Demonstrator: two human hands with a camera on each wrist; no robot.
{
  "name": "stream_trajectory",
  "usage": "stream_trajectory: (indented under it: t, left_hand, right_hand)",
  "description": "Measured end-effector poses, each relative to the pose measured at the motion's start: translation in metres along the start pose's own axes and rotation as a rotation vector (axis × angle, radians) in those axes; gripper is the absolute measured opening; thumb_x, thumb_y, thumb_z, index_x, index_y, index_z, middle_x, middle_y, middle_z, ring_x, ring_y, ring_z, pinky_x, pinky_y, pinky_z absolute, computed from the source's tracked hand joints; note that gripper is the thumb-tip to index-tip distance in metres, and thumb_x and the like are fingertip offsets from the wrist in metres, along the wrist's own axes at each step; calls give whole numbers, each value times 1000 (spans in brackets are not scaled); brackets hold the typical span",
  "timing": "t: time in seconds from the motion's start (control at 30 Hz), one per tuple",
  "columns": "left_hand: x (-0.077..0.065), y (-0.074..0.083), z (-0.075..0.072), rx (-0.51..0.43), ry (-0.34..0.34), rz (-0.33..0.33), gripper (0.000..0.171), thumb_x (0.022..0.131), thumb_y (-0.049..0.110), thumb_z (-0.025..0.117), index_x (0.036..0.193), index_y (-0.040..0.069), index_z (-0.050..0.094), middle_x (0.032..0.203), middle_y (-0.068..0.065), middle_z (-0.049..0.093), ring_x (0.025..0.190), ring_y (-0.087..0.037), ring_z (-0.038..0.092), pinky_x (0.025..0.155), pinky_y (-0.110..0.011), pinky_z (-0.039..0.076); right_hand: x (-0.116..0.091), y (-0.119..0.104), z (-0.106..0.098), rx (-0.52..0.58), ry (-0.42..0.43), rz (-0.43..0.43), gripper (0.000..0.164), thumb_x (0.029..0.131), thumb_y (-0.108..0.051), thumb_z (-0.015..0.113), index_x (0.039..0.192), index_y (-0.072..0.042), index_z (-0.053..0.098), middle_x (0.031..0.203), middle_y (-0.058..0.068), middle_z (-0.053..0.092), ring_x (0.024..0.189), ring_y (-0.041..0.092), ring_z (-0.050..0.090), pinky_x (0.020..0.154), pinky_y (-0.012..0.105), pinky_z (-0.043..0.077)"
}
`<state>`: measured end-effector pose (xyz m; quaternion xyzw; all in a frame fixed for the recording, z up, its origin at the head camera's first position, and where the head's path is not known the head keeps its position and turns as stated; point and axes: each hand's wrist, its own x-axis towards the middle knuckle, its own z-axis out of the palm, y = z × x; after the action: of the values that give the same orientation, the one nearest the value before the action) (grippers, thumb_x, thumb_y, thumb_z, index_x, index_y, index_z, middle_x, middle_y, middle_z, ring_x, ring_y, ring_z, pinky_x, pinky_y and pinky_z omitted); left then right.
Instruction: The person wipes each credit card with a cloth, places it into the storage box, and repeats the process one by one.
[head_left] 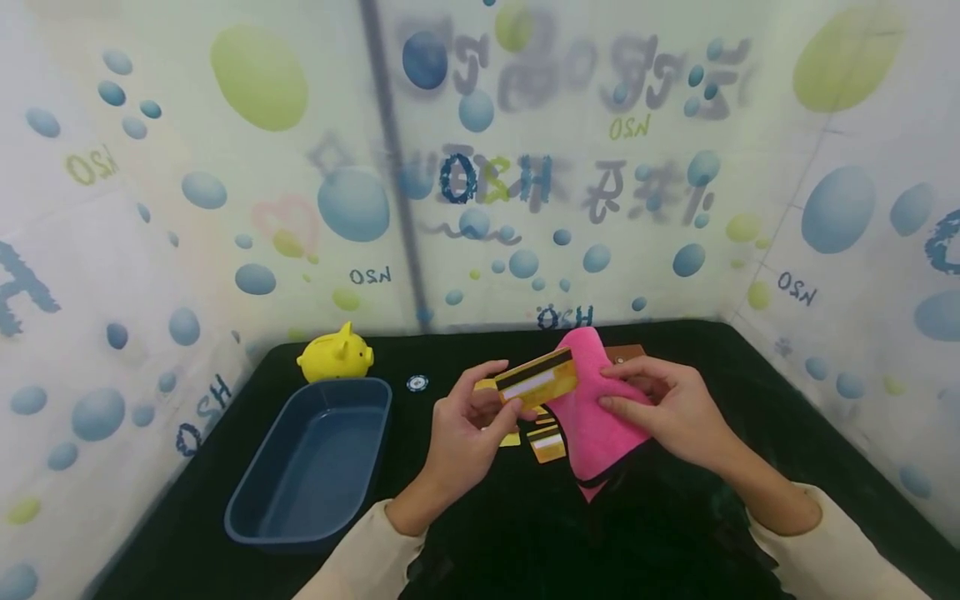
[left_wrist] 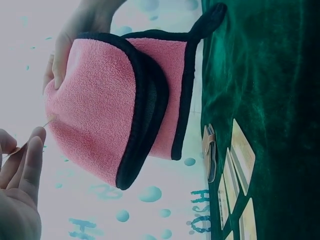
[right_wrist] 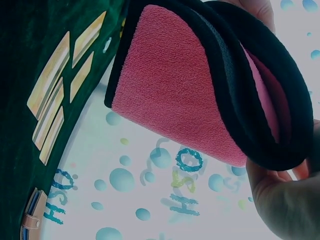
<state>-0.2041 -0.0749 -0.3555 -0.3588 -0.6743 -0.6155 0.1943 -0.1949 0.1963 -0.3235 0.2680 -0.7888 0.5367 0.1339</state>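
Between thumb and fingers, my left hand (head_left: 463, 433) pinches a gold bank card (head_left: 537, 380) with a dark stripe and a white strip, raised above the table. Beside it, my right hand (head_left: 686, 412) grips a folded pink cloth (head_left: 592, 425) with black edging. The card's right end meets or overlaps the cloth in the head view. In the left wrist view the card is nearly edge-on, close to the pink cloth (left_wrist: 95, 95). Several more gold cards (head_left: 547, 445) lie on the dark table below, partly hidden by the left hand and cloth.
A blue tub (head_left: 384, 408) stands at the left, with a yellow piggy bank (head_left: 335, 357) behind it. A poker chip (head_left: 417, 383) lies right of the tub. Behind the cloth is a brown wallet (right_wrist: 33, 217) with a strap. Patterned curtains (head_left: 480, 275) surround the table.
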Motion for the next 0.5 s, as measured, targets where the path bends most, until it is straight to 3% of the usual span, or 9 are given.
stream_trajectory:
  t: [0.27,0.5]
  left_hand:
    - [0,-1,-2,11,-14,-34,49,93,1,67,139,8,51,98,-15,74,79,-24,74,65,-31,61]
    - [2,0,-5,27,-67,-59,70,85,0,75,147,4,44,112,-16,71,91,-20,74,79,-32,60]
  right_hand:
    - [-2,2,-1,-30,14,16,27,88,-1,72,115,-4,69,105,7,70,76,21,72,63,33,61]
    - [0,2,-3,-49,18,16,28,88,-4,73,115,-5,69,106,12,69,76,20,72,64,33,61]
